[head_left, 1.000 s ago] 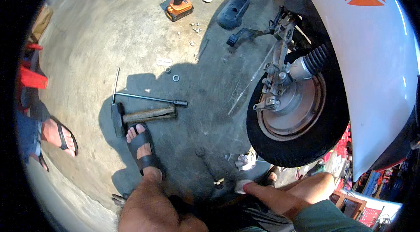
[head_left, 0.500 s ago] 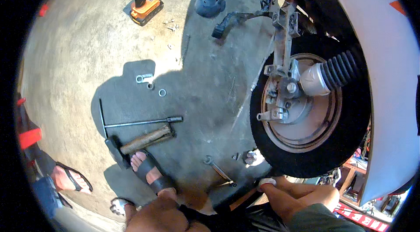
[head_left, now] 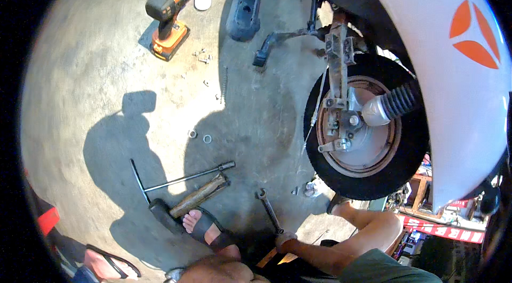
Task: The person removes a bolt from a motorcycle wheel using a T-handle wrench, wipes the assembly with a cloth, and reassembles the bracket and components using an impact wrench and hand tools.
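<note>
My right hand (head_left: 286, 241) is low in the centre, its fingers closed around the lower end of a combination wrench (head_left: 271, 212). The wrench's open jaw points up and away from me. Only a pale bit of my left hand (head_left: 174, 275) shows at the lower edge beside my knee; its fingers are hidden. A hammer with a wooden handle (head_left: 198, 195) lies by my sandalled left foot. A T-handle socket wrench (head_left: 184, 179) rests just beyond it. To the right stands a scooter wheel (head_left: 368, 168) with a drum hub and exposed swingarm bracket (head_left: 337, 64).
An orange-black cordless impact wrench (head_left: 170, 16) stands far left, near small bolts (head_left: 202, 56). A black cover (head_left: 245, 11), a spring (head_left: 224, 85), a nut (head_left: 192, 133) and a ring (head_left: 207, 139) lie about. A white body panel (head_left: 437, 43) overhangs the wheel. Another person's foot (head_left: 109, 264) is lower left.
My right hand has moved left from beside my right foot onto the wrench, which is lifted and turned steeper. My left hand has mostly left the view. The view has shifted.
</note>
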Demonstrator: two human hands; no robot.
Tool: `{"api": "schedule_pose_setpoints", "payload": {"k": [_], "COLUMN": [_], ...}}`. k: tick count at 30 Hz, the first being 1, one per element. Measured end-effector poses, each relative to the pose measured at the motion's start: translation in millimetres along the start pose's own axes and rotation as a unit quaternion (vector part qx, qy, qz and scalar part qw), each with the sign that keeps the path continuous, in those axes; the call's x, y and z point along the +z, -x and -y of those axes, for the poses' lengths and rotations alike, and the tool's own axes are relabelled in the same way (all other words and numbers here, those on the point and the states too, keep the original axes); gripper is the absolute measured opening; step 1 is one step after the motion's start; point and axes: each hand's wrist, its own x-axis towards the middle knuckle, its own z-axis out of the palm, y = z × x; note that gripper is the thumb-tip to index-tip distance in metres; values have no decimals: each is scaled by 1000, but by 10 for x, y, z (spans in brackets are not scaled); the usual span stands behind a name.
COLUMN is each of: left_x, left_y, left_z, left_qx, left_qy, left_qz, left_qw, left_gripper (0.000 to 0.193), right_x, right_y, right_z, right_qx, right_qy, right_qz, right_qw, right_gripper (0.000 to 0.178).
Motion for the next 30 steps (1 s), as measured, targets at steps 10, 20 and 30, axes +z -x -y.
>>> {"api": "schedule_pose_setpoints", "payload": {"k": [10,20,30], "left_x": [-1183,-2486,-1313], "left_y": [-1341,-1382,-566], "left_z": [629,1200,1150], "left_qx": [18,-7,-59], "left_qy": [16,57,124], "left_qz": [-171,-288,-210], "left_qw": [985,956,968], "left_gripper": [45,45,46], "right_x": [182,102,-242], "right_y": [-353,-369,586], "right_z": [333,439,-467], "right_qx": [-16,-85,20], "right_qy": [-170,-81,-377], "right_qz": [-17,-172,-250], "right_qw": [985,978,892], "right_gripper": [40,37,42]}}
